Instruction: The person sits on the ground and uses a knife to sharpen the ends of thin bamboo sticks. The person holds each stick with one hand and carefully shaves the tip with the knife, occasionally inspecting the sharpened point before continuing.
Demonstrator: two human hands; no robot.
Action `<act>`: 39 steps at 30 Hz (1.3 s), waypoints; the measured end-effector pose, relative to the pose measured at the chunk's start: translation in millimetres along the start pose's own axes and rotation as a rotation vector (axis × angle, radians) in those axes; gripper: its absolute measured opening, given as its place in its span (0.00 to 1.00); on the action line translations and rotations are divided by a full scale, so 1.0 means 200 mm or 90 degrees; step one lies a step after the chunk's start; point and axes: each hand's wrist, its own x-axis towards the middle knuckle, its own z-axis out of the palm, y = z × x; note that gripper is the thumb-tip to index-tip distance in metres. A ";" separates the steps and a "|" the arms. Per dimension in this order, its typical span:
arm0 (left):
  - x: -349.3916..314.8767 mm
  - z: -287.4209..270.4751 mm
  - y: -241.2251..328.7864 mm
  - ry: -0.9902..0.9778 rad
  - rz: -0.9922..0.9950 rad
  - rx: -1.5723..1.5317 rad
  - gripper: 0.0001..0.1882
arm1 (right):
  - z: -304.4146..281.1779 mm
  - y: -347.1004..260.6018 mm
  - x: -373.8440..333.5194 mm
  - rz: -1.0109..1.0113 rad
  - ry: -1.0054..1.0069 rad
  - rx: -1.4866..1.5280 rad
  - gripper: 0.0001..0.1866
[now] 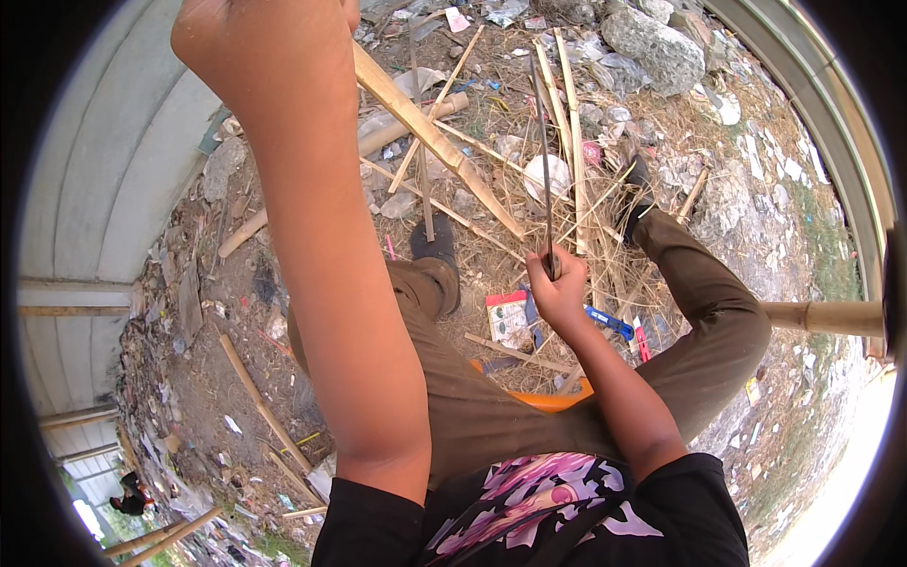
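Observation:
My left hand is raised at the top edge, with its fingers mostly cut off or turned away. It appears closed on a split bamboo strip, which slants down toward the ground between my feet. Low in the middle, my right hand is wrapped round the handle of a long-bladed knife. The dark blade points away from me and shows almost edge-on. Its tip is apart from the bamboo strip in my left hand. Thin bamboo slats lie on the ground just beyond the blade.
Bamboo shavings and litter cover the ground around my shoes. Near my right forearm lie a blue tool and a red-and-white packet. Beneath me shows something orange. A boulder, grey wall panels and a bamboo pole stand around.

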 end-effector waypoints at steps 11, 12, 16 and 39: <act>0.00 0.00 0.05 0.066 0.049 0.146 0.25 | 0.02 0.24 0.04 0.119 -0.062 -0.161 0.18; 0.00 -0.02 0.04 0.066 0.061 0.154 0.25 | 0.01 0.13 0.05 0.084 -0.045 -0.108 0.18; 0.00 0.02 0.00 0.058 0.038 0.159 0.25 | 0.02 0.25 -0.02 0.043 -0.015 -0.017 0.17; 0.05 -0.01 -0.05 0.066 -0.015 0.077 0.22 | 0.07 0.81 -0.08 0.272 -0.051 -0.241 0.18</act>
